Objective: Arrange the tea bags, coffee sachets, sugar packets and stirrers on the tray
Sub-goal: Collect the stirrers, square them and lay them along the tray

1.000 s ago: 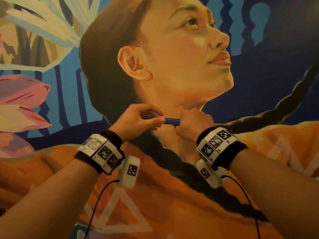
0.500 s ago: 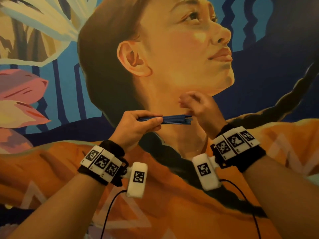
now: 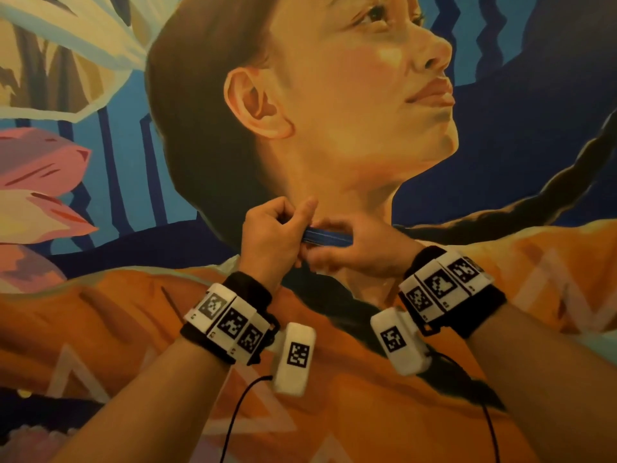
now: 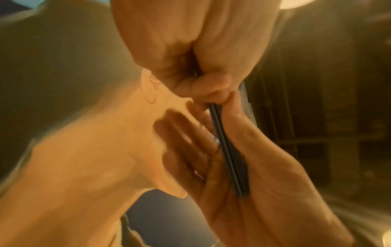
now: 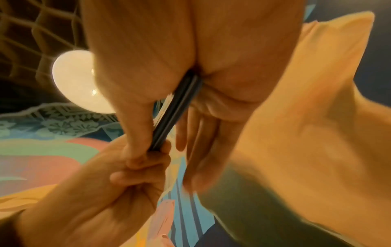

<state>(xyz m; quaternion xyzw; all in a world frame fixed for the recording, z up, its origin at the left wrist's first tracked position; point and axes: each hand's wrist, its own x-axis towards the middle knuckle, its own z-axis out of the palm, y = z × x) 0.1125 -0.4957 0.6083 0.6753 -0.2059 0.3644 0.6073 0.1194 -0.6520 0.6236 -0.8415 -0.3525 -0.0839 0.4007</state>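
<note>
Bare forearms, black wristbands on both wrists, white blocks with black square-pattern markers across each band, a white marker-tagged pod hanging under each wrist, thin black cables trailing down

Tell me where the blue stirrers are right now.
In the head view the blue stirrers sit centre frame, held level between the left hand and right hand, raised before the painted mural.

Stirrers between left hand and right hand — mural behind.
</note>
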